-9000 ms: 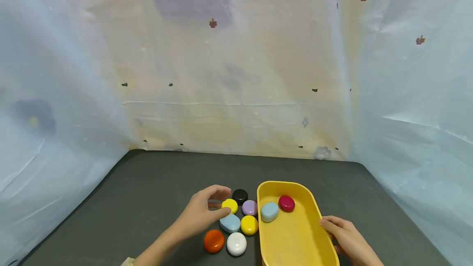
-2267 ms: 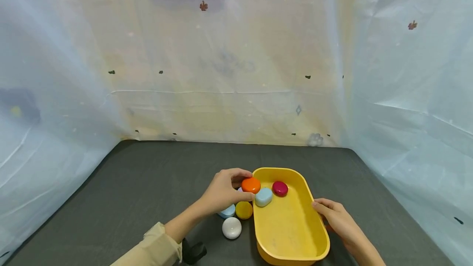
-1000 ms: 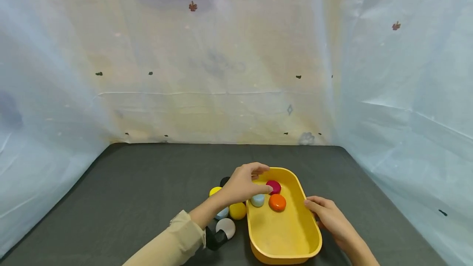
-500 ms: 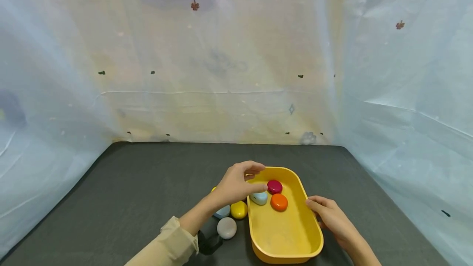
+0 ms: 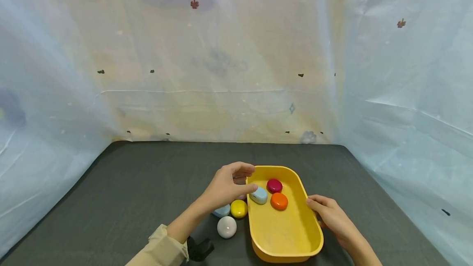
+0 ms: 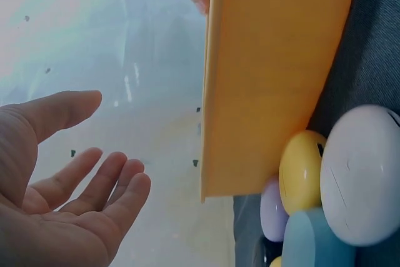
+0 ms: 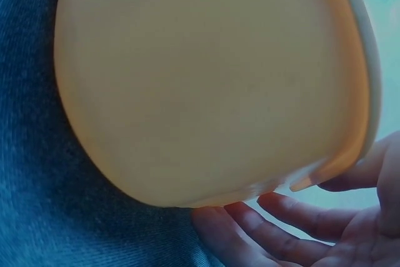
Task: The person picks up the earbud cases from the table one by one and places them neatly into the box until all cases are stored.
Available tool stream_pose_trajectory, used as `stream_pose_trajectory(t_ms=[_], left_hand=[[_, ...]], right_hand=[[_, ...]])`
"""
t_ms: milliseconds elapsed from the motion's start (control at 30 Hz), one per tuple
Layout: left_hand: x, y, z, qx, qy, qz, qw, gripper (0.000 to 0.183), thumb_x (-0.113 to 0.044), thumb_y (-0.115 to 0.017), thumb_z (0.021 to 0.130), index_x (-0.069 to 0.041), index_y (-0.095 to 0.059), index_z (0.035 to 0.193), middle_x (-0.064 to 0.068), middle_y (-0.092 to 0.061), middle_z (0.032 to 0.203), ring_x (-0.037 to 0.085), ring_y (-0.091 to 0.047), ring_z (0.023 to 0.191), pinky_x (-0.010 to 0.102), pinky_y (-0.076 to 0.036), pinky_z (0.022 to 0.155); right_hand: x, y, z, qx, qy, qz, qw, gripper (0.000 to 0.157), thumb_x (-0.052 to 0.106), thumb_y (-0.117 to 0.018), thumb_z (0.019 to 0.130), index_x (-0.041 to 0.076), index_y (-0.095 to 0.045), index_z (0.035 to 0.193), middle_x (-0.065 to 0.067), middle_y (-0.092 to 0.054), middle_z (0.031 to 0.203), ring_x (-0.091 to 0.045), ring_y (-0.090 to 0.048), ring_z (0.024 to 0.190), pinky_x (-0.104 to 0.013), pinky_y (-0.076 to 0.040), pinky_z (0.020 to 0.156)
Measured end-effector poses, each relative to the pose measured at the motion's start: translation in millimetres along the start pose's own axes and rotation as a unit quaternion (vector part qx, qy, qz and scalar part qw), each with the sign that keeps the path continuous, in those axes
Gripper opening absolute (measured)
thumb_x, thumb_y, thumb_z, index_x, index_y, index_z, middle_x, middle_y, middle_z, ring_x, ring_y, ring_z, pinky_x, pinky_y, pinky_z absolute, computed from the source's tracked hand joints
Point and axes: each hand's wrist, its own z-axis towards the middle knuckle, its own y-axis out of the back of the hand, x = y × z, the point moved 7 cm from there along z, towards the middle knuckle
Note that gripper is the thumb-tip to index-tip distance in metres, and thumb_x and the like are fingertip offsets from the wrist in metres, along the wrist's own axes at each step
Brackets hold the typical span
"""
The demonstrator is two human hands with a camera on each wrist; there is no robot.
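Observation:
My left hand [image 5: 224, 184] hovers over the left rim of a yellow plastic tray [image 5: 286, 235], holding nothing, thumb and fingers apart. The left wrist view confirms the empty palm [image 6: 62, 217]. At the tray's right side my right hand [image 5: 336, 221] grips the rim, thumb on top and fingers against the outer wall [image 7: 250, 214]. Inside the tray lie a light-blue pebble [image 5: 259, 196], a crimson pebble [image 5: 274, 186] and an orange pebble [image 5: 278, 201], all glossy and rounded. Left of it sit a white pebble [image 5: 227, 227], a yellow pebble [image 5: 238, 209] and another light-blue pebble [image 5: 221, 211].
A purple pebble [image 6: 274, 211] stands beside the yellow one, mostly covered by my left hand in the head view. Edges of a black and a second yellow pebble show below it. Patterned sheeting [image 5: 229, 52] walls in the dark-grey table [image 5: 166, 175] at the back and sides.
The orange pebble went from the table into the tray, carried by my left hand, which let go of it and has since drawn back leftward. My right hand stays on the rim.

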Motion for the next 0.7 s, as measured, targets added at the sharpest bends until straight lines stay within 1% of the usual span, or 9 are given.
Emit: stream_pose_trajectory(t_ms=[100, 300, 400, 467, 600, 700], left_hand=[[3.5, 5.2, -4.4, -0.002, 0.01, -0.002, 0.9999, 0.044, -0.028, -0.078, 0.087, -0.016, -0.063, 0.126, -0.003, -0.062, 0.122, 0.019, -0.058, 0.118, 0.04, -0.046, 0.1], [11.9, 16.3, -16.7, -0.016, 0.014, -0.009, 0.9997, 0.042, -0.023, -0.076, 0.088, -0.011, -0.063, 0.126, 0.001, -0.063, 0.121, 0.026, -0.058, 0.118, 0.043, -0.046, 0.099], [16.0, 21.8, -22.5, -0.027, 0.015, -0.002, 0.9995, 0.04, -0.023, -0.076, 0.088, -0.01, -0.064, 0.124, 0.002, -0.064, 0.119, 0.024, -0.06, 0.115, 0.041, -0.047, 0.098], [18.6, 24.5, -26.2, -0.028, 0.018, 0.001, 0.9995, 0.039, -0.025, -0.077, 0.087, -0.012, -0.065, 0.122, 0.001, -0.064, 0.117, 0.023, -0.06, 0.113, 0.041, -0.047, 0.098], [23.5, 28.0, -35.0, -0.015, 0.023, -0.003, 0.9996, 0.039, -0.026, -0.08, 0.084, -0.01, -0.067, 0.117, 0.002, -0.066, 0.114, 0.027, -0.061, 0.112, 0.043, -0.048, 0.097], [27.1, 31.0, -43.1, -0.001, 0.031, -0.009, 0.9995, 0.039, -0.023, -0.081, 0.084, -0.007, -0.067, 0.116, 0.004, -0.066, 0.112, 0.03, -0.061, 0.111, 0.042, -0.048, 0.097]], right_hand=[[2, 1.8, 0, -0.015, 0.01, -0.008, 1.0, 0.037, 0.024, -0.056, 0.102, -0.006, -0.061, 0.122, -0.01, -0.063, 0.096, -0.023, -0.058, 0.084, -0.037, -0.056, 0.068], [5, 6.3, 0, -0.048, 0.029, -0.014, 0.998, 0.035, 0.02, -0.063, 0.098, -0.007, -0.063, 0.121, -0.01, -0.068, 0.102, -0.024, -0.064, 0.088, -0.041, -0.058, 0.07], [5, 7.0, -1, -0.054, 0.032, -0.015, 0.998, 0.036, 0.02, -0.064, 0.098, -0.007, -0.063, 0.121, -0.01, -0.068, 0.103, -0.025, -0.065, 0.088, -0.041, -0.059, 0.07], [5, 7.4, -1, -0.056, 0.032, -0.017, 0.998, 0.036, 0.02, -0.064, 0.098, -0.007, -0.063, 0.121, -0.01, -0.068, 0.103, -0.025, -0.065, 0.087, -0.041, -0.059, 0.07], [5, 8.3, 0, -0.062, 0.03, -0.024, 0.997, 0.035, 0.02, -0.064, 0.098, -0.007, -0.064, 0.12, -0.01, -0.068, 0.102, -0.024, -0.064, 0.088, -0.04, -0.058, 0.07], [5, 9.6, 0, -0.07, 0.032, -0.032, 0.996, 0.034, 0.021, -0.066, 0.096, -0.006, -0.066, 0.117, -0.009, -0.069, 0.1, -0.023, -0.064, 0.088, -0.039, -0.058, 0.07]])
